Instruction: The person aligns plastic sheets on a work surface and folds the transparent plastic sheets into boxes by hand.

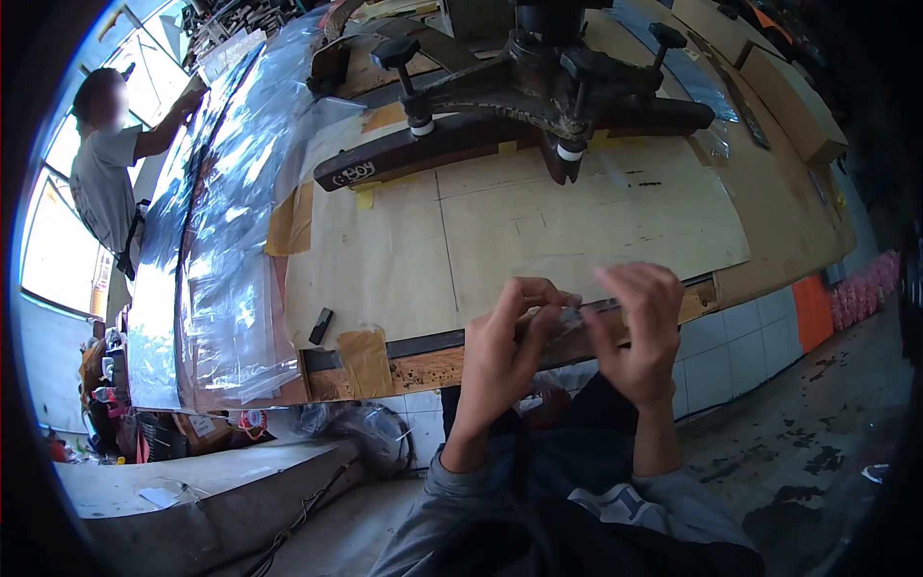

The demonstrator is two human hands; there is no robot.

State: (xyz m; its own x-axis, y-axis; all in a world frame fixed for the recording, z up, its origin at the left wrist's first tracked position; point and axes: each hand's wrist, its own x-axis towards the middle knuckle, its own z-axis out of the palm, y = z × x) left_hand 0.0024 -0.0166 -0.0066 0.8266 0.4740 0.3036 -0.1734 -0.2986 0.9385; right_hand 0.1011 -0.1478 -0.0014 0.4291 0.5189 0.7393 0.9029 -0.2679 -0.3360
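My left hand point(510, 337) is held over the front edge of the table, its fingers curled toward the thumb. A small greyish, partly see-through thing point(569, 317) shows at its fingertips, too blurred to name. Close by on the right, my right hand point(642, 332) is raised with bent fingers and its thumb apart from them, slightly smeared by motion. Under both hands lies a pale sheet point(385, 231) marked with dark lines. A small black block point(321, 326) rests on the sheet's left front corner.
A heavy dark metal clamp frame point(519, 87) with knobs stands across the back of the sheet. Brown tape point(365, 363) covers part of the wooden table edge. Clear plastic sheeting point(240, 231) spreads at left, where another person point(111, 173) stands. A cardboard box point(793, 101) sits at right.
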